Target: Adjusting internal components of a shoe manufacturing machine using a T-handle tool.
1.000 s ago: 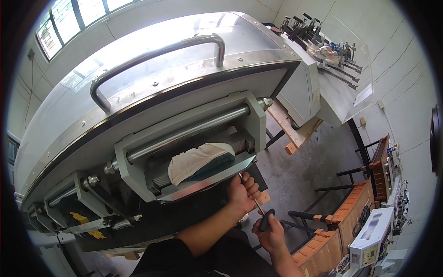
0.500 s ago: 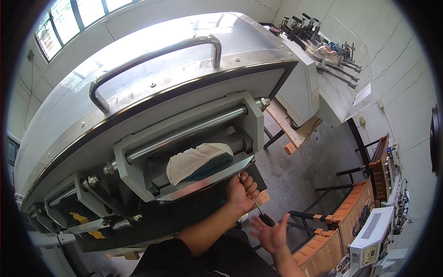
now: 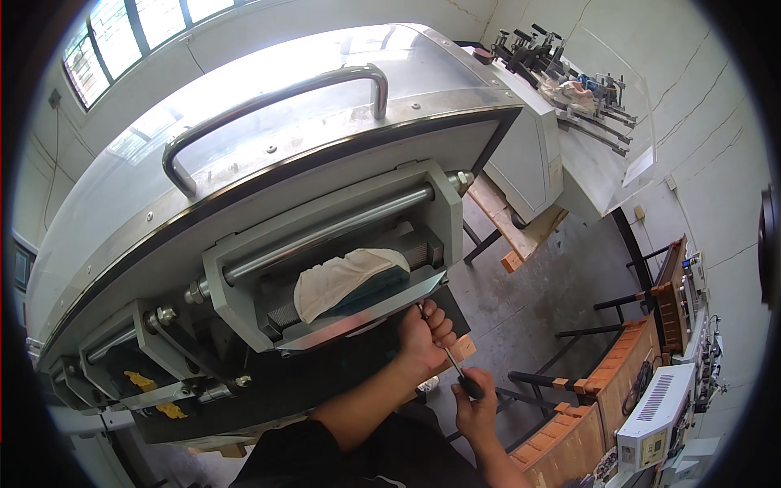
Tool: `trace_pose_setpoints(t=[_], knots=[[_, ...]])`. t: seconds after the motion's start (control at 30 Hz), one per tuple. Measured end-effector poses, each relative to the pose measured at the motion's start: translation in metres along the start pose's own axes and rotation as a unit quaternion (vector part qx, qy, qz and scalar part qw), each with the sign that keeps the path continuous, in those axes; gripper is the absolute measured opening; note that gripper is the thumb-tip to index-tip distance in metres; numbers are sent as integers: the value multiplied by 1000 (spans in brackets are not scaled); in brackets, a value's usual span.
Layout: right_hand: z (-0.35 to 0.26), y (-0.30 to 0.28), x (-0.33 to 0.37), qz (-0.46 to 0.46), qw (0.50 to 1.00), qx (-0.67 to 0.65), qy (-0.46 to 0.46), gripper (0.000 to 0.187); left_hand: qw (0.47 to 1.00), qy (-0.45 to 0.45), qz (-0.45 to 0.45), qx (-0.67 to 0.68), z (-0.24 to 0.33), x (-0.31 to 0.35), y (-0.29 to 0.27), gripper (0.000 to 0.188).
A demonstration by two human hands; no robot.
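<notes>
A screwdriver (image 3: 471,386) with a black handle and thin metal shaft slants up to the front edge of a shiny metal bar (image 3: 366,313). My left hand (image 3: 423,337) is closed round the shaft near its upper end, just below the bar's right end. The tip and whatever it meets are hidden by my fingers. On the black handle, my right hand (image 3: 478,409) is closed, thumb and fingers round it. Behind the bar, a cream cloth piece (image 3: 346,281) lies against a dark teal sheet (image 3: 370,294) inside a grey metal frame (image 3: 333,215).
Above the frame is a large machine cover with a curved steel handle (image 3: 277,102). A second frame with yellow material (image 3: 154,394) is at the lower left. Clamps (image 3: 561,73) stand at the upper right. Wooden benches (image 3: 582,415) and a white control box (image 3: 655,415) occupy the lower right.
My right hand, open with fingers spread beside the handle before, has closed round it. My left hand keeps its grip on the shaft, almost unmoved.
</notes>
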State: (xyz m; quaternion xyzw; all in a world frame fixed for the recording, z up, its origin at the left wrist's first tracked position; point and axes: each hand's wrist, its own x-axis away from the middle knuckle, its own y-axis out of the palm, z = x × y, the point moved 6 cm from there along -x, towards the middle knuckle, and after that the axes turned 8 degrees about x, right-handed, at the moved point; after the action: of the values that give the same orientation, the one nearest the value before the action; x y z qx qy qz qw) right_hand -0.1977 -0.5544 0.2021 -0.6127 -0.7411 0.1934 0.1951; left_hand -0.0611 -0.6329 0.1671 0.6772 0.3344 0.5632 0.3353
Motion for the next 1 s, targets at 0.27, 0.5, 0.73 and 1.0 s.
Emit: trace_pose_setpoints(t=[0.27, 0.5, 0.73, 1.0], knots=[[-26, -8, 4, 61, 981, 134, -127, 47, 1000, 1, 0, -1, 3, 2, 0, 36], [22, 18, 11, -27, 850, -465, 246, 38, 1000, 6, 6, -15, 5, 4, 3, 33], [32, 18, 7, -86, 864, -419, 265, 50, 998, 38, 50, -29, 6, 1, -1, 31], [-14, -7, 5, 57, 979, 149, -127, 46, 999, 20, 24, -38, 10, 3, 2, 30]])
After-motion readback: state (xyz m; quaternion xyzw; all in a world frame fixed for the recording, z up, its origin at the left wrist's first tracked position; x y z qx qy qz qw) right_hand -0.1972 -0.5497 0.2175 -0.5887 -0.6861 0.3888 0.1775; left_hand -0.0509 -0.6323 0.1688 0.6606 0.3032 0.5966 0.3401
